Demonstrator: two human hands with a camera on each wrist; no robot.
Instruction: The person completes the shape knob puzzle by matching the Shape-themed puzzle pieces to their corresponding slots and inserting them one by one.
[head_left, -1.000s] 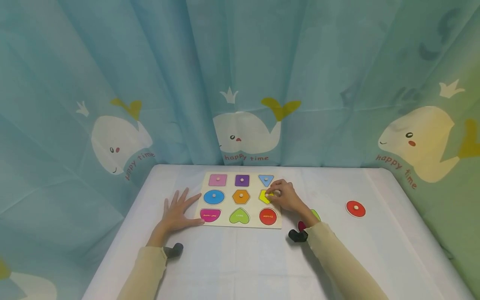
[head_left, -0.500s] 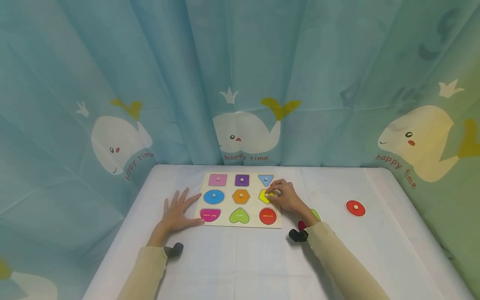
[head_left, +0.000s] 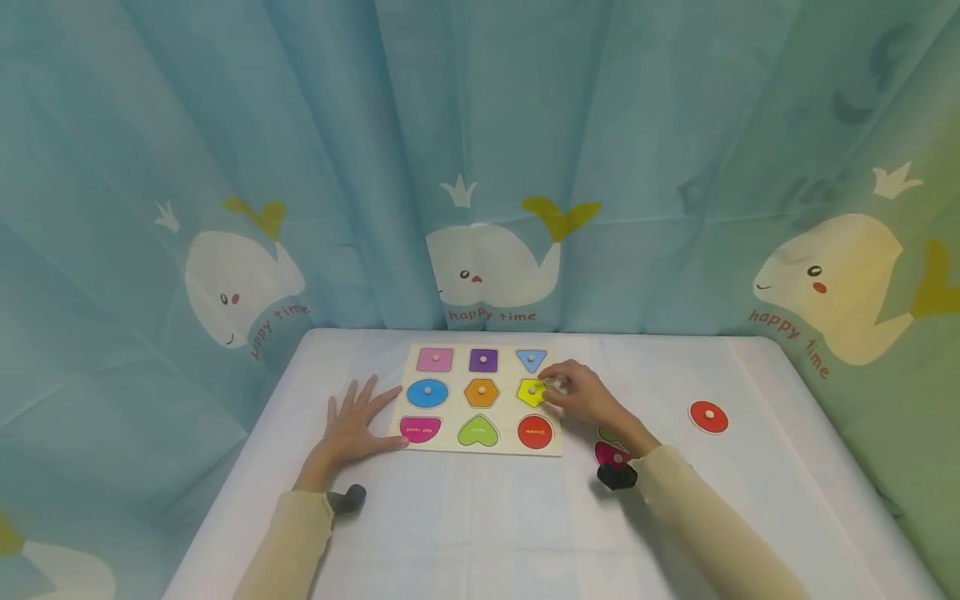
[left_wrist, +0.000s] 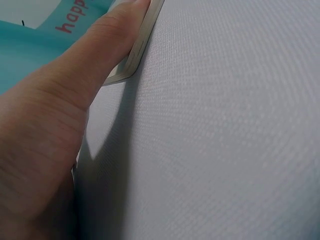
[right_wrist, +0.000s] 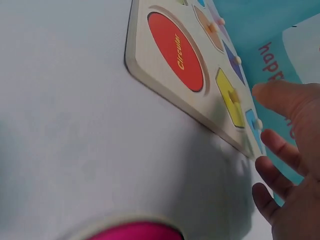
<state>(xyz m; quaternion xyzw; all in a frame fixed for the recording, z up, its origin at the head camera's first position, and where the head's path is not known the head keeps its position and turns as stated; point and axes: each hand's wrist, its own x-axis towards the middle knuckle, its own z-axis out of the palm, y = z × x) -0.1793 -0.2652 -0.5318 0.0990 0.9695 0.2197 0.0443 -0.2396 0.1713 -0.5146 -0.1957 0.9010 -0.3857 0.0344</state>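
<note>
A wooden peg-puzzle board (head_left: 456, 408) lies on the table. My left hand (head_left: 356, 427) is spread flat at its left side, thumb on the near left corner; the left wrist view shows the thumb (left_wrist: 107, 40) over the board's edge. My right hand (head_left: 585, 395) hovers just right of the yellow pentagon piece (right_wrist: 227, 97), fingers parted and holding nothing. That pentagon sits in its recess with its knob uncovered. Pink, purple, light blue, blue and orange knobbed pieces fill the other far recesses. The near row shows printed words in magenta, green and red recesses, without knobs.
A red round piece (head_left: 708, 417) with a knob lies at the right on the white table (head_left: 480, 525). Under my right forearm are a magenta piece (head_left: 609, 453) and a partly hidden green piece (head_left: 607, 434). A blue whale-print curtain (head_left: 337, 167) hangs behind.
My right hand has let go of the yellow pentagon's knob and moved slightly right, its forearm uncovering more of the magenta piece. The left hand has stayed put.
</note>
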